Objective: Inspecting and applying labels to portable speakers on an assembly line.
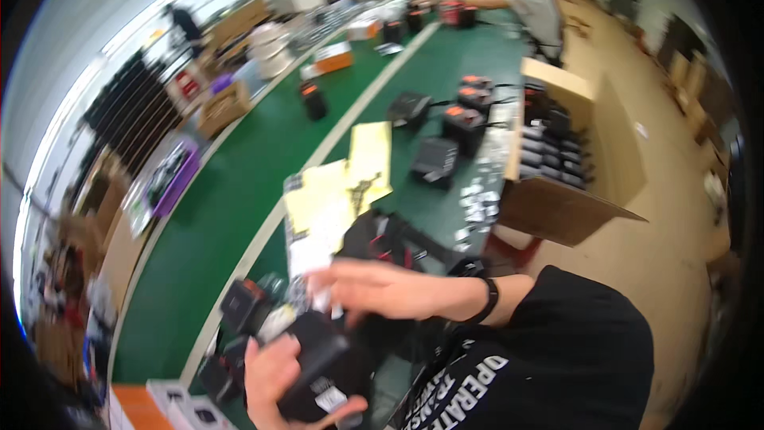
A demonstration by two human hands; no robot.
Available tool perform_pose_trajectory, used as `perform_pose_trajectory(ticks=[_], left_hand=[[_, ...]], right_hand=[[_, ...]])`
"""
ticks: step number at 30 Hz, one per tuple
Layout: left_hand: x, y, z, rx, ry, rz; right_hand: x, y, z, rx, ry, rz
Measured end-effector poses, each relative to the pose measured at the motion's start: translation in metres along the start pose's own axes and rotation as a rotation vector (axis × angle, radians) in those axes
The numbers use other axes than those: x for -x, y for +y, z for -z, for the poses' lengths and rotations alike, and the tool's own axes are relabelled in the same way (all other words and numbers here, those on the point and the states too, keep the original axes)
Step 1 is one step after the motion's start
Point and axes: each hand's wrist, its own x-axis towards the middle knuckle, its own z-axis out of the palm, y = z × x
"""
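Note:
Low in the view, my left hand (272, 374) grips a black boxy device (322, 358) with rounded edges, its fingers and thumb on opposite sides. A small white label (330, 398) shows on the device's near end. Just above it my right hand (370, 287), a dark band on its wrist, reaches leftward with fingers smeared by motion. A small whitish patch lies under those fingertips; whether they hold it cannot be made out. Beyond the right hand sits a black bundle (374, 239) with some red on it. Yellow sheets (318, 195) lie farther along the bench.
Black-and-orange devices (465, 123) and black boxy units (434, 161) stand on the green bench (223, 215). Small white pieces (480, 203) lie near its right edge. An open carton (557, 211) with several dark items adjoins it. Another person (537, 12) works at the far end.

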Motion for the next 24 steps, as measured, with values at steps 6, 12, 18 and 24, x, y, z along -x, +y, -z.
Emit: perform_pose_trajectory(ticks=[6, 12, 18, 24], left_hand=[[-0.019, 0.026, -0.038, 0.065, -0.447, -0.023], [0.001, 0.032, -0.021, -0.261, -0.481, 0.483], [0.066, 0.022, -0.013, -0.527, -0.420, 0.802], [0.106, 0.021, -0.033, -0.612, -0.226, 0.971]], right_hand=[[0.042, 0.059, 0.030, -0.452, -0.218, -0.436], [0.093, 0.022, 0.095, 0.938, 0.928, 0.326], [0.094, 0.047, 0.189, 1.221, 1.377, 0.390], [0.079, 0.044, 0.210, 1.290, 1.382, 0.509]])
